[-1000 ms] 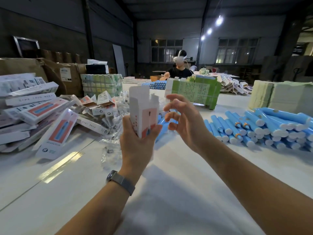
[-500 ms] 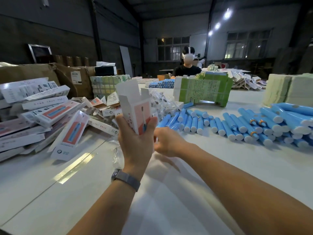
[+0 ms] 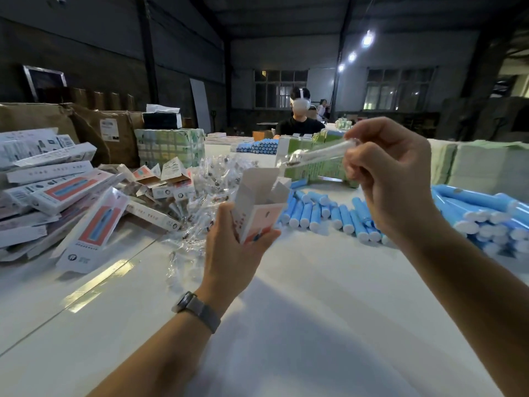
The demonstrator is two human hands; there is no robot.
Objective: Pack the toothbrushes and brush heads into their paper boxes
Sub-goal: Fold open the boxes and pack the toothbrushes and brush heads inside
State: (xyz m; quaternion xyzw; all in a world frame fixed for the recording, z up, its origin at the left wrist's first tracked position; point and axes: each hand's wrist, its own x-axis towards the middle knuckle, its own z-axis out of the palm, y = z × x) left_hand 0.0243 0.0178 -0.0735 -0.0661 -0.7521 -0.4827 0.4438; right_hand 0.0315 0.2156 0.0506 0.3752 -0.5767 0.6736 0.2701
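White tabletop (image 3: 300,325) fills everything up close, and right above it the left hand (image 3: 229,250) has its fingers wrapped round a small paper box (image 3: 259,204), held upright with the top flaps standing open. Up and to the right, the right hand (image 3: 392,179) pinches a clear plastic sleeve (image 3: 317,156) by one end, the other end angled down toward the box mouth but clearly apart from it. Looks like a brush head is inside, though it's too blurry to say for sure. So I'd guess the step is dropping that sleeve into the box. Stuff that could go sideways: one of the flaps leans inward, so the tip could catch on it and fold it in, and slippery plastic pinched at one end could swing or slide out. A hard squeeze would also narrow the opening. Just past the hands there's a heap of loose plastic sleeves (image 3: 211,184), and a row of blue toothbrush handles (image 3: 320,213) lying on the right. On the left sits a messy stack of printed boxes (image 3: 57,190). Way back, another person (image 3: 299,121) sits at the far end by the green cartons (image 3: 320,164).
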